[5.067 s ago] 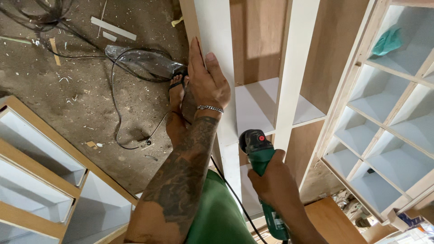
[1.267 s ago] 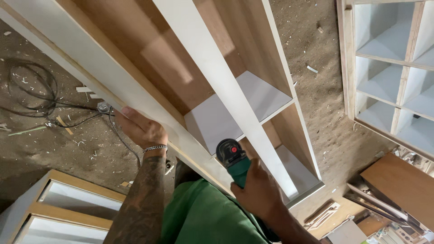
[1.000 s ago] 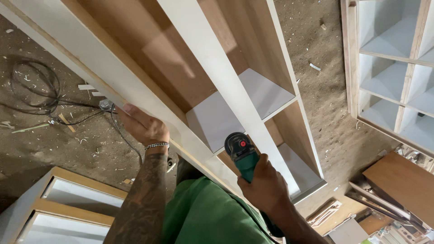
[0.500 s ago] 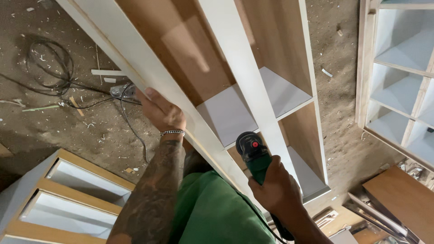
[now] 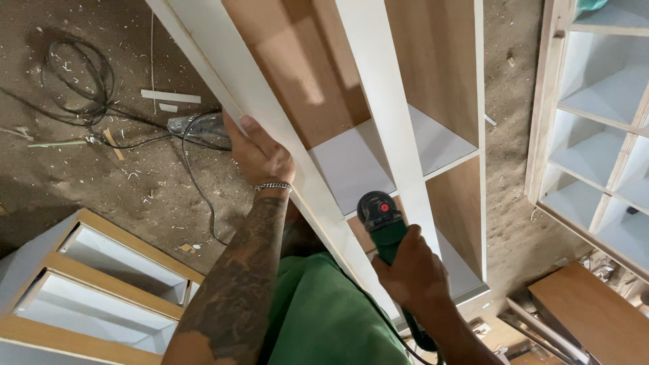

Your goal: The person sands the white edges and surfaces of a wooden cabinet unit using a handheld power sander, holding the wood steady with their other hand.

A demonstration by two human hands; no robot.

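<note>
Steadying the long white side panel [image 5: 223, 64] of the cabinet carcass [image 5: 419, 101], the person's left hand [image 5: 260, 155] lies flat against the panel's outer edge near the middle of the frame, fingers pressed together and pointing toward the upper left, a chain bracelet [image 5: 274, 186] at the wrist. The right hand [image 5: 412, 270], lower centre, is wrapped tight around the green body of a power tool [image 5: 384, 223], fingers curled closed on it; its black head with a red button sits just beside the white divider [image 5: 385, 101], above the white shelf [image 5: 358, 162]. I cannot tell whether the head touches the wood. A black cord [image 5: 368, 318] trails down past the green shirt [image 5: 324, 318].

To my eye the job wants the bracing hand kept well apart from the tool's head, the grip firm, and the cord held clear of the working edge. Loose cables [image 5: 74, 74] and offcuts lie on the dusty floor [image 5: 88, 182] at upper left, so footing deserves care. White-lined boxes [image 5: 94, 297] sit at lower left, a gridded unit [image 5: 595, 122] at right.
</note>
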